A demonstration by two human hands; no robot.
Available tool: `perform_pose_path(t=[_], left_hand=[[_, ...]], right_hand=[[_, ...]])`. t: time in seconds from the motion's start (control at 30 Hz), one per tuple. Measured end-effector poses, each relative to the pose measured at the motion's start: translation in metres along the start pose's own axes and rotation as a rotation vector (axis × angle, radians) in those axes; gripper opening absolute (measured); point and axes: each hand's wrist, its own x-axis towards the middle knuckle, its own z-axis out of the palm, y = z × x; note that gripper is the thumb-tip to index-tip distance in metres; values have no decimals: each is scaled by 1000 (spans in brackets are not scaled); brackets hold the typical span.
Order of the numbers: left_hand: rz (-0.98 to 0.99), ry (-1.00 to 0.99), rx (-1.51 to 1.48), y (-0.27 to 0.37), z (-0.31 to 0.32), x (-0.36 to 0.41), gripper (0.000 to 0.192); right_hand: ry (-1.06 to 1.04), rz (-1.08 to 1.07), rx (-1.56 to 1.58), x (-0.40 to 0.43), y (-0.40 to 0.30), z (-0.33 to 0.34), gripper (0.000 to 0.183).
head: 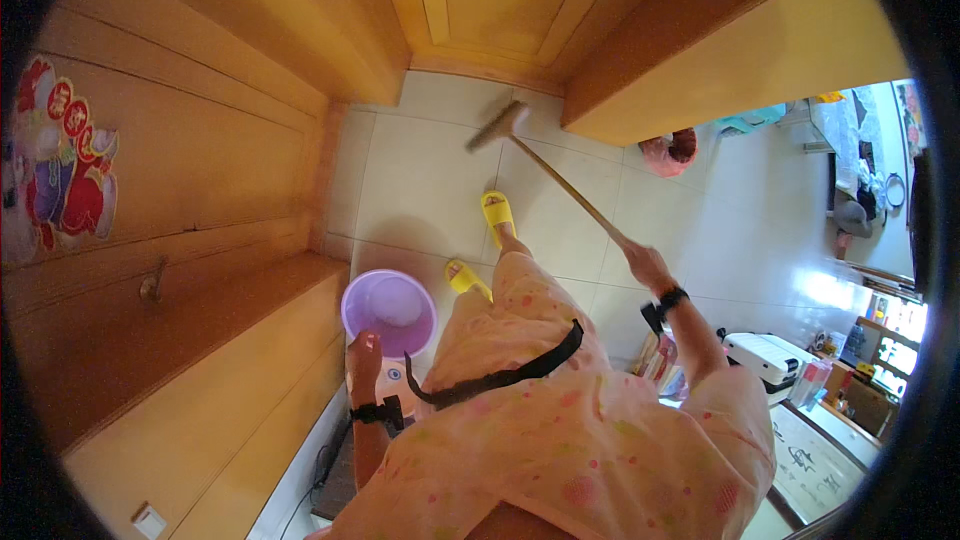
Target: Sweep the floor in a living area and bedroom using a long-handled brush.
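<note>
My right hand [646, 264] is wrapped around the upper end of a long wooden broom handle [566, 184]. The broom head [496, 126], blurred, lies on the tiled floor ahead of my feet, near the foot of the wooden door. My left hand [365, 361] hangs at my side with its fingers curled, and no object shows in it. In the picture it overlaps the near rim of a purple plastic basin [386, 300]; it seems to be above the basin, not holding it. A pale round shape shows inside the basin.
Wooden door panels [517, 0] and a cabinet [210, 315] enclose the left and front. A red plastic bag-lined bin [670, 152] stands by the wall's end. White case [765, 356] and shelves [862, 420] are at right. Yellow slippers [496, 214] are on my feet.
</note>
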Motion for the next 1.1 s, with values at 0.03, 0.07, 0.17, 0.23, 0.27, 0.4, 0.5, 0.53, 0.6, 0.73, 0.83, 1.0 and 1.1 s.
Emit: perform_pose_path(t=[0.03,0.07,0.17,0.23,0.27,0.4,0.5,0.53,0.6,0.73,0.83,1.0,1.1], left_hand=[[-1,-3,7,3,-3,2,17],[-71,24,5,6,-7,0,17],[-169,110,-147,7,-16,-9,15],[-304,36,-127,56,-39,-4,14],[-303,37,-118,69,-39,-2,14],[-367,97,-256,77,-37,-15,17],[-321,67,-262,81,-39,-2,20],[-382,49,-229,94,-43,5,20],[-429,18,-195,100,-42,14,21],[-190,75,-43,41,-14,38,22],[-88,46,-67,59,-12,67,20],[-98,-53,-244,30,-1,84,15],[-68,-47,-155,56,-16,84,14]], right_hand=[[1,-52,-33,39,5,10,37],[-33,-61,-56,77,-22,4,38],[-40,-170,-134,186,-64,11,46],[-11,-240,-196,251,-77,23,44],[-38,-250,-195,283,-77,29,40],[-110,-225,-216,338,-111,12,39],[-112,-176,-216,340,-84,7,47],[-117,-176,-204,331,-74,5,50],[-132,-120,-199,311,-42,2,57],[-171,3,-182,255,-21,-14,58],[-99,67,-46,210,16,6,51],[-8,111,114,125,23,56,43],[-59,141,72,60,30,89,42]])
